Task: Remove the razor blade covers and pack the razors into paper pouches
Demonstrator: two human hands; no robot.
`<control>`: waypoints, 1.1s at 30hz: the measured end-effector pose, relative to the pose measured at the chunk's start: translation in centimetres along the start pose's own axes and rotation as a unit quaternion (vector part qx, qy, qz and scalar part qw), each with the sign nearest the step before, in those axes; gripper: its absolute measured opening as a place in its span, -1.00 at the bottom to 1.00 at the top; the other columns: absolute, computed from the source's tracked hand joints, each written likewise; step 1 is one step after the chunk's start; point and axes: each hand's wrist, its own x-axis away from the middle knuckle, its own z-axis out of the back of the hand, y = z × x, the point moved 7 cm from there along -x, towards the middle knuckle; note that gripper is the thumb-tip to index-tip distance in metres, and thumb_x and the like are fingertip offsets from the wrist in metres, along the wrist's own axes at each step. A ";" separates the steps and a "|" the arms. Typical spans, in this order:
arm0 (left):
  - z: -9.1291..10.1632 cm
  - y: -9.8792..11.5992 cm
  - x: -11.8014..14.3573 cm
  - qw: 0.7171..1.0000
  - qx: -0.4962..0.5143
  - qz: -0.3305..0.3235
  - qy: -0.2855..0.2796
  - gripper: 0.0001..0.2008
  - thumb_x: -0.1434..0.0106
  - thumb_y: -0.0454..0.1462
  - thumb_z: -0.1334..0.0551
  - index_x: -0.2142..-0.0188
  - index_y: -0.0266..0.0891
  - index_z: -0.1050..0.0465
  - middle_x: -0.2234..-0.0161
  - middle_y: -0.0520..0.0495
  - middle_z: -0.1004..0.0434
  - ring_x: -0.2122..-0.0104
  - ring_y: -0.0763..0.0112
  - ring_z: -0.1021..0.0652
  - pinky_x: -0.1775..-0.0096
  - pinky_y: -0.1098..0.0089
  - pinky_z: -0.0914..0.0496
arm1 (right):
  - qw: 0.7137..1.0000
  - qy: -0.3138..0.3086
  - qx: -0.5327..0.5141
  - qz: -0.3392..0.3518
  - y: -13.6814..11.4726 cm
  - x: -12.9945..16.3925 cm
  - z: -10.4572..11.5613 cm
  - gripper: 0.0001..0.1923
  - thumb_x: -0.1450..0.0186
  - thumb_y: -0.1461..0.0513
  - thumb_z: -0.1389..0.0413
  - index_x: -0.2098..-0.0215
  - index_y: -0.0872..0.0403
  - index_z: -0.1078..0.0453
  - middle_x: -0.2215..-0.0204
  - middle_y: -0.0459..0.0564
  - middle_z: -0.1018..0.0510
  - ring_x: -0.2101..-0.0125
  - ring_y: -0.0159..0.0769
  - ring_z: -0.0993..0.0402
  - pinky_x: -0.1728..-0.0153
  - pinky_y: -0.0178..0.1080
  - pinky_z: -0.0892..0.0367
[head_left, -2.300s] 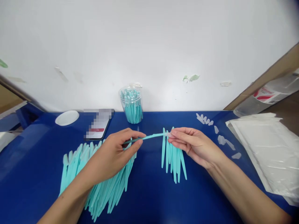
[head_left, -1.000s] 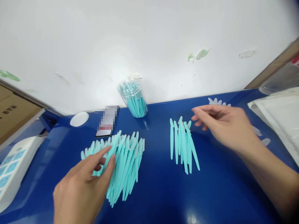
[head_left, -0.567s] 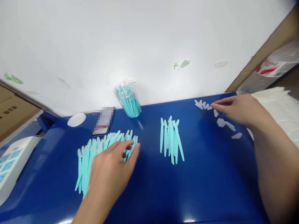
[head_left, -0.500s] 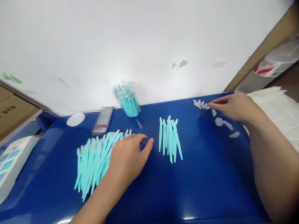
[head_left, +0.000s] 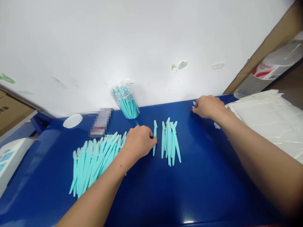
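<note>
Teal plastic stick (head_left: 154,137) lies mid-counter (head_left: 213,183) under my left hand (head_left: 139,141), fingers curled on it beside the small bundle (head_left: 169,142), while my right hand (head_left: 207,106), fingers bunched, covers white caps (head_left: 194,105) at the far edge; the near edge offers open room.

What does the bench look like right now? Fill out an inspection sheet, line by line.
Surface: glossy blue table against a white wall.
Job's things: single teal stick at the left hand; small teal bundle beside it; large teal pile further left; white caps mostly hidden by the right hand.
Clutter: clear jar of sticks, white lid, phone, plastic bags.
Hands: left hand on the single stick; right hand curled over the caps, grip hidden.
Cables: nothing seen.
Surroundings: cardboard, a plastic bottle.
</note>
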 end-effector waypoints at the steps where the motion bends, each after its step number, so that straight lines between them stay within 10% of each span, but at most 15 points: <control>1: 0.0 -0.1 -0.1 1.000 0.001 0.003 0.001 -0.76 -0.33 -0.12 -0.28 0.33 -0.16 -0.68 0.32 -0.14 -0.73 0.22 -0.01 -0.68 0.23 0.16 -0.44 | 1.000 -0.002 -0.004 0.006 -0.3 0.2 0.0 -0.74 -0.16 0.22 -0.35 0.17 0.11 -0.65 0.09 0.33 -0.67 0.02 0.24 -0.61 0.08 0.08 -0.47; 9: 0.1 -0.8 -0.6 0.999 0.053 -0.004 0.002 -0.85 -0.26 -0.22 -0.34 0.44 -0.19 -0.56 0.46 -0.05 -0.62 0.35 0.20 -0.61 0.27 0.25 -0.40 | 0.974 -0.039 -0.218 0.036 -2.3 3.4 0.1 -0.84 0.01 0.39 -0.34 0.50 0.07 -0.50 0.26 0.27 -0.70 -0.07 0.35 -0.59 -0.06 0.22 -0.46; 16: 3.7 -3.5 3.6 0.978 0.172 -0.087 0.075 -0.62 -0.54 -0.12 -0.03 -0.15 -0.03 -0.54 0.37 0.06 -0.58 0.46 0.38 -0.50 0.38 0.35 -0.32 | 0.788 -0.160 -0.589 0.082 -6.3 9.8 -1.7 -0.66 -0.20 0.10 -0.34 0.07 0.01 -0.56 0.25 0.03 -0.75 0.18 -0.13 -0.75 0.04 -0.09 -0.65; 26: 3.0 -6.2 5.6 0.942 0.247 -0.177 0.140 -0.63 -0.59 -0.19 -0.09 -0.27 0.02 -0.51 0.28 0.03 -0.44 0.45 0.51 -0.43 0.46 0.44 -0.25 | 0.613 -0.225 -0.757 0.005 -9.0 13.0 -5.3 -0.72 -0.14 0.08 -0.53 0.26 0.02 -0.70 0.30 0.00 -0.79 0.21 -0.27 -0.75 0.10 -0.35 -0.63; 33: 2.8 -6.0 5.6 0.945 0.220 -0.193 0.143 -0.61 -0.57 -0.24 -0.13 -0.30 0.10 -0.44 0.29 0.08 -0.42 0.45 0.52 -0.44 0.43 0.45 -0.31 | 0.606 -0.233 -0.761 -0.019 -8.7 13.4 -5.8 -0.78 -0.17 0.11 -0.52 0.27 0.00 -0.72 0.30 -0.03 -0.78 0.21 -0.32 -0.75 0.12 -0.41 -0.62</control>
